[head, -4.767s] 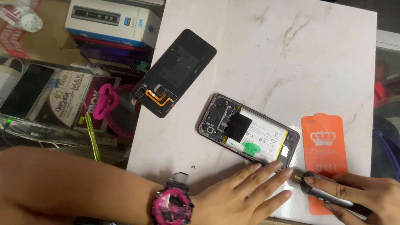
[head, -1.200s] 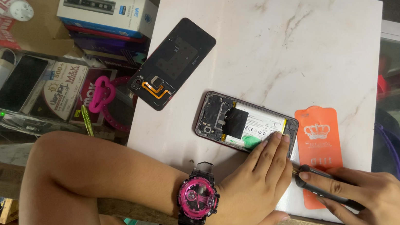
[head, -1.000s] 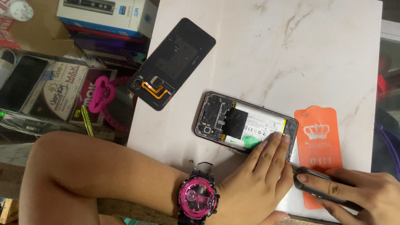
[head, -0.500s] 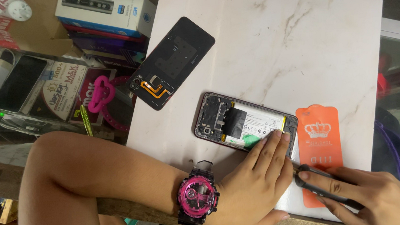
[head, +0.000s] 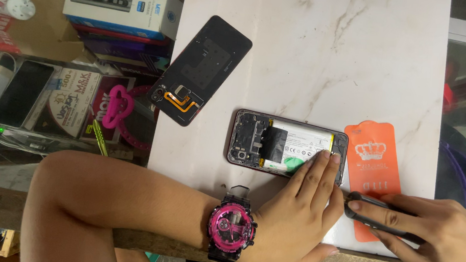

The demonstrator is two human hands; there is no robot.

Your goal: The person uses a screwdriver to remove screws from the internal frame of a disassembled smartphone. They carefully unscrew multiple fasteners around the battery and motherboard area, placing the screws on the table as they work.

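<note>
An opened phone point(head: 277, 144) lies back-up on the white marble slab point(head: 319, 59), its battery and circuit board exposed. My left hand point(head: 299, 211), with a pink and black watch point(head: 229, 227) on the wrist, rests flat with its fingertips pressing on the phone's lower right corner. My right hand point(head: 433, 238) grips a thin black tool point(head: 376, 216) whose tip points at the phone's right end. The removed black back cover point(head: 202, 71) lies up and to the left, an orange flex cable on it.
An orange card point(head: 370, 155) lies under the tool, right of the phone. Left of the slab, a glass counter holds a white box point(head: 122, 6), a dark phone point(head: 20, 93), a pink ring-shaped object point(head: 118, 108) and cables. The slab's near edge sits at the counter's wooden edge.
Over the earlier frames my left hand slid further onto the phone's corner and my forearm drew in. In the last second both hands and the tool stay nearly still.
</note>
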